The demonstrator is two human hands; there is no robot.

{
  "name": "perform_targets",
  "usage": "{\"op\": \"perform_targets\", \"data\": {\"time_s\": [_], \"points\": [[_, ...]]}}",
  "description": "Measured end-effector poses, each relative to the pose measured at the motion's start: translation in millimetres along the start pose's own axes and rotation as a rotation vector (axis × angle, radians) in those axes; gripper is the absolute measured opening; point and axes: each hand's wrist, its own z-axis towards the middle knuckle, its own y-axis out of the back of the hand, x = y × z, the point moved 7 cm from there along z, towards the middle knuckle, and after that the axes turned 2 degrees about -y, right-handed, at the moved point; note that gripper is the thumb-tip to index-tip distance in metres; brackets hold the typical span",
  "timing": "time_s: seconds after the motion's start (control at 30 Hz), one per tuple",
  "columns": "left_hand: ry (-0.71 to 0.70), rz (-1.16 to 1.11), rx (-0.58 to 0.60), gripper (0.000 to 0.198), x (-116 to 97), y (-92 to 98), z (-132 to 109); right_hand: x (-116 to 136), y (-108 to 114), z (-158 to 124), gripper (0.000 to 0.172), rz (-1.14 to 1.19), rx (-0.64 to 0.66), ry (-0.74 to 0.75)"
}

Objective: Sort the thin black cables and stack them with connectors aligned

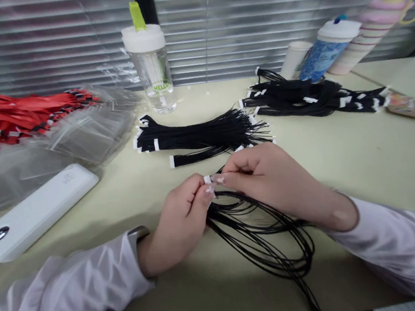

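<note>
Between my two hands is a small white connector (207, 179) on thin black wires. My left hand (181, 222) pinches it from the left between thumb and forefinger. From the right, my right hand (269, 178) has its fingertips closed at the same connector, on or close to a black wire; the exact grip is partly hidden. Below the hands a loop of black wires (275, 237) hangs down and runs past the table's front edge. Just behind lies a bundle of black wires with white connectors (194, 134), with a separate flat cable (193, 158) in front of it.
More black cables (298, 99) lie at the back right, near a white cup (296, 59), a blue cup (325, 54) and a pink-and-white object (369, 34). A clear bottle (152, 72) stands behind. Left are red cables (14, 116), plastic bags (83, 139) and a white device (39, 213).
</note>
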Motion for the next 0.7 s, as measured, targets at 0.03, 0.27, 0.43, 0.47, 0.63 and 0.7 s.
{"op": "perform_targets", "data": {"time_s": [0.03, 0.27, 0.43, 0.47, 0.63, 0.7], "points": [[-0.014, 0.019, -0.004, 0.027, -1.3, 0.2, -0.4, 0.8, 0.0, -0.9, 0.031, -0.001, 0.001, 0.001], [-0.101, 0.170, -0.024, 0.025, -9.3, 2.5, -4.0, 6.6, 0.3, -6.5, 0.030, 0.016, -0.013, 0.028], [-0.156, 0.201, -0.050, 0.021, -13.2, 4.6, -6.9, 5.7, -1.4, -6.1, 0.028, 0.049, 0.034, 0.042], [-0.145, 0.190, -0.061, 0.022, -12.0, 5.3, -6.8, 6.8, -1.4, -6.1, 0.026, 0.060, 0.057, 0.065], [-0.086, 0.111, -0.073, 0.020, -3.6, 4.6, -5.3, 12.1, 8.0, -8.2, 0.016, 0.034, 0.039, 0.153], [-0.083, 0.100, -0.068, 0.019, -2.4, 3.7, -5.7, 8.8, 11.8, -8.6, 0.012, 0.006, -0.004, 0.115]]}}
